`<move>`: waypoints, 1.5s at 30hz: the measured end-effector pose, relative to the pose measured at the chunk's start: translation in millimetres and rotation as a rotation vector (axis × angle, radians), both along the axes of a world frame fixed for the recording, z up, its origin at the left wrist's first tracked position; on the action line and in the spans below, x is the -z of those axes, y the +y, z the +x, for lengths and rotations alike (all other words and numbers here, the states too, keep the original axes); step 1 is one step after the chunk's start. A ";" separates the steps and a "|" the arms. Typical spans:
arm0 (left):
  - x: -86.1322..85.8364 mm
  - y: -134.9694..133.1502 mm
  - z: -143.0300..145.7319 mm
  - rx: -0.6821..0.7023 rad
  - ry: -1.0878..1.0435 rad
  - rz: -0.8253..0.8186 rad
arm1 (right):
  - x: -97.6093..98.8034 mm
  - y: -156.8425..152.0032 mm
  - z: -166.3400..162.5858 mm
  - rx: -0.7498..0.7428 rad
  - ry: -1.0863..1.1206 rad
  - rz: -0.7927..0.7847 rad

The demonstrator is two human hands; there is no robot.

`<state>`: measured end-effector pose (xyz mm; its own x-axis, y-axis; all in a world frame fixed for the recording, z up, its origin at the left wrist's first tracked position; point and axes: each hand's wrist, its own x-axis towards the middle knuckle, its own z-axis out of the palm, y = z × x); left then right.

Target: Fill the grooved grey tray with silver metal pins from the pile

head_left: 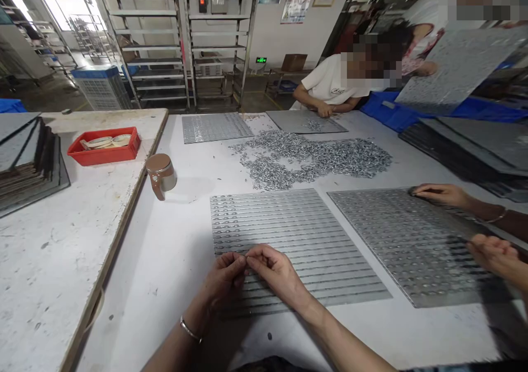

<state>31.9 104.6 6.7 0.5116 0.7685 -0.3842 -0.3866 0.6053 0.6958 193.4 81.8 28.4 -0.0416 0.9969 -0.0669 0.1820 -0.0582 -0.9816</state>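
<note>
My left hand (225, 275) and my right hand (274, 270) meet fingertip to fingertip over the near edge of a grooved metal tray (289, 234). Both hands are pinched closed; whatever is between the fingers is too small to make out. The tray lies flat on the white table (173, 251), its grooves holding rows of small metal parts. Beyond the tray lies a loose pile of small shiny metal pieces (313, 157).
A brown mug (160, 175) stands left of the tray. A second tray (408, 240) to the right is touched by a co-worker's two hands (441, 194). Another person sits across the table at a tray (305, 121). A red bin (104, 145) and stacked trays (28, 163) sit on the left table.
</note>
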 end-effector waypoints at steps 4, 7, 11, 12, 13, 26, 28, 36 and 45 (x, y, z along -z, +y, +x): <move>-4.0 12.3 -10.2 -0.210 -0.065 -0.131 | 10.7 7.9 7.1 0.061 0.029 -0.097; -6.3 23.8 -21.0 -0.402 -0.117 -0.201 | 22.6 9.3 11.6 0.025 -0.043 -0.139; -5.7 29.8 -25.7 -0.466 -0.144 -0.204 | 34.2 7.6 13.6 -0.117 -0.261 -0.035; -4.9 29.7 -25.3 -0.476 -0.131 -0.212 | 35.6 7.9 13.3 -0.151 -0.329 0.019; -4.1 29.5 -24.6 -0.483 -0.115 -0.222 | 36.5 8.7 12.7 -0.175 -0.391 0.066; -9.2 30.9 -23.2 -0.521 -0.134 -0.331 | 13.7 -2.6 9.9 -0.399 -0.925 0.177; -10.8 32.9 -23.0 -0.574 -0.137 -0.369 | 5.9 -5.5 12.6 -0.408 -0.894 0.177; -10.5 33.7 -26.6 -0.521 -0.113 -0.315 | 21.1 -1.0 14.4 -0.115 -0.404 -0.060; 0.3 24.5 -24.6 -0.414 -0.106 -0.126 | 47.6 9.3 -9.1 -0.013 -0.555 -0.011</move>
<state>7.3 129.1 6.4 0.2124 0.8673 -0.4502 -0.6794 0.4622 0.5699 184.3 91.0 -19.2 -0.0098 0.9956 -0.0932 0.6722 -0.0624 -0.7377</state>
